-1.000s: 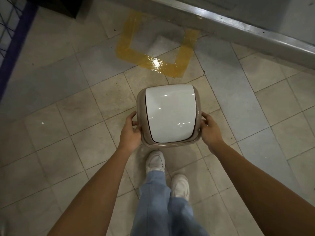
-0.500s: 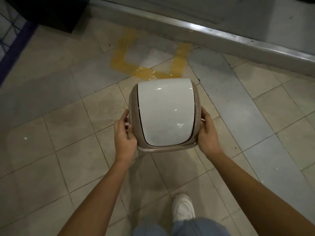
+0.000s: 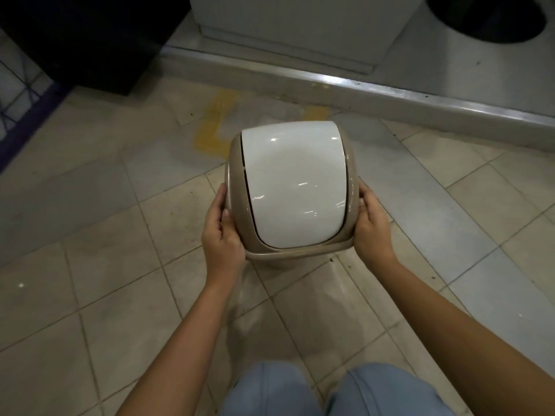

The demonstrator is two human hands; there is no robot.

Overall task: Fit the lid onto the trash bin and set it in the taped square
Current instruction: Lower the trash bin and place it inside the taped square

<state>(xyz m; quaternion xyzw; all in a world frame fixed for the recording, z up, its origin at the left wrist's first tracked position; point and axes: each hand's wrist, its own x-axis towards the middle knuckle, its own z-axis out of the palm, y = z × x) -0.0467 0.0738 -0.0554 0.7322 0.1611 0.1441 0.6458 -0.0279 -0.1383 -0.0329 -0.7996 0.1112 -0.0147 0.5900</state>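
Observation:
I hold a beige trash bin (image 3: 237, 187) off the tiled floor, seen from above. Its lid, with a glossy white swing flap (image 3: 292, 184), sits on top of the bin. My left hand (image 3: 220, 235) grips the bin's left side and my right hand (image 3: 371, 226) grips its right side. The yellow taped square (image 3: 214, 127) lies on the floor just beyond the bin. The bin hides most of the square; only its left strip and a piece of the right strip (image 3: 315, 113) show.
A raised grey metal ledge (image 3: 390, 97) runs across behind the taped square, with a white cabinet base (image 3: 300, 31) on it. A dark block (image 3: 90, 40) stands at the back left beside a blue wire rack (image 3: 18, 94). My knees in blue jeans (image 3: 330, 391) fill the bottom edge.
I have stepped forward with the bin held in both hands. The taped square is now closer and mostly hidden behind the bin. My feet have dropped out of view.

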